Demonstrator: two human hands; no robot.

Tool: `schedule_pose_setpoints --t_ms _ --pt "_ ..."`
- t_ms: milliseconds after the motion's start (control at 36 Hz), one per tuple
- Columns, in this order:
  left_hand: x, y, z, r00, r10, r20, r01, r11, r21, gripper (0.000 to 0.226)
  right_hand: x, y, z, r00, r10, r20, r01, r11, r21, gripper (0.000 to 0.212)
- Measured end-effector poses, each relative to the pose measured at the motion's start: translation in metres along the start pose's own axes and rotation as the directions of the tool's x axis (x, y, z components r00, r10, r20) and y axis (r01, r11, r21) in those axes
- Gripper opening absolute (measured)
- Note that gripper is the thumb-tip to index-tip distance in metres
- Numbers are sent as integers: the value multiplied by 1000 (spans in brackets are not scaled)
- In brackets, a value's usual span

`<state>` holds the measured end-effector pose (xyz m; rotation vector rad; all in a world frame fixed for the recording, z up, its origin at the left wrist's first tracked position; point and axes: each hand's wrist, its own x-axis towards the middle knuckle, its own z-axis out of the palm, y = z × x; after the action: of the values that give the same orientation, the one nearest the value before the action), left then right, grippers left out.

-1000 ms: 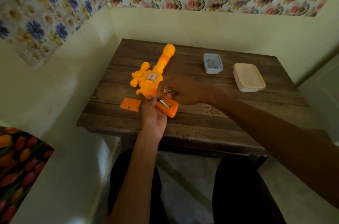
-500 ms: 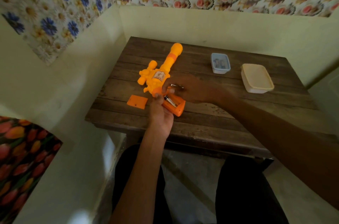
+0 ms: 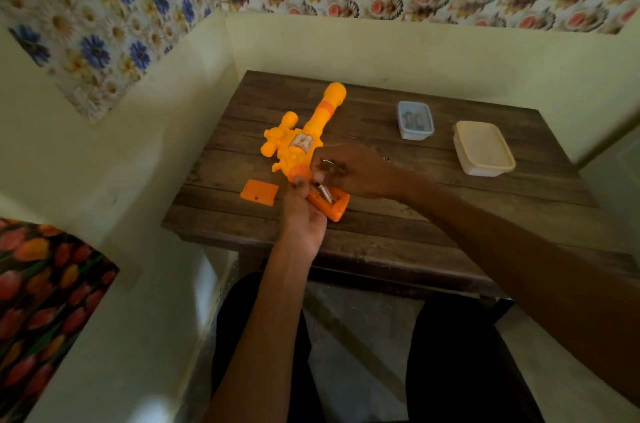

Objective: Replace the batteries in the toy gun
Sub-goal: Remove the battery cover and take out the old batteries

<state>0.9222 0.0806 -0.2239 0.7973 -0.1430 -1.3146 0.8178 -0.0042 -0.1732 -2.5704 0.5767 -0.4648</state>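
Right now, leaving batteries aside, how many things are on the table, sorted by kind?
toy gun: 1
loose orange cover: 1
plastic tubs: 2 (blue tub, cream lidded tub)
Total: 4

Table (image 3: 433,225) lies bare right of toy gun (image 3: 304,142); blue tub (image 3: 415,135), cream box (image 3: 485,152) seemingly crowd far side.

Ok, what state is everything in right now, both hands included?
toy gun: lying on the table, grip compartment open, a battery visible inside.
compartment cover: off, flat on the table beside the grip.
small clear box: lidless, batteries inside.
cream box: lid on.
left hand: grips the gun's handle.
right hand: pinches a metallic item, probably a battery.
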Motion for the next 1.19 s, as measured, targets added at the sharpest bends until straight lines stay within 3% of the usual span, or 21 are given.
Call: schedule_pose_setpoints --t_ms 167,222,278,389,444,528,611,694,750,1028,1111,1194 --pt "0 0 2 1000 -18 -5 18 1000 -15 31 -2 -6 -2 999 -8 -37 5 998 -65 18" --pt "0 0 2 1000 -8 -6 8 1000 -10 33 -3 -7 -1 993 42 -108 -48 998 -51 17" --pt "0 3 2 1000 -1 -20 1 1000 -16 35 -5 -8 -2 964 157 -213 -143 987 76 19" --pt "4 3 1 999 6 -51 -6 1000 6 40 -11 -12 -18 769 478 -424 -203 811 548 22" --pt "4 1 0 998 13 -56 -11 999 30 43 -15 -1 -32 668 598 -444 -229 732 641 22" --pt "6 -1 -1 998 9 -59 -7 999 33 42 -21 31 -50 613 612 -500 -461 790 404 19" --pt "8 0 1 997 -8 -72 12 999 43 39 -28 54 -60 686 533 -496 -597 802 36 14" --pt "9 -1 2 997 -23 -76 27 998 54 38 -35 71 -60 772 544 -329 -632 714 -302 17" --pt "10 0 3 996 -33 -78 37 998 50 37 -39 78 -57 799 566 -204 -595 690 -413 19" --pt "14 -2 -4 994 -23 -105 30 997 68 40 -44 85 -45 809 556 -190 -580 704 -410 27" --pt "14 -3 -3 995 -15 -101 22 998 63 39 -46 89 -46 784 572 -242 -620 700 -353 29" --pt "14 -2 -3 995 -15 -104 21 998 61 39 -44 85 -56 695 596 -402 -707 669 -231 32"
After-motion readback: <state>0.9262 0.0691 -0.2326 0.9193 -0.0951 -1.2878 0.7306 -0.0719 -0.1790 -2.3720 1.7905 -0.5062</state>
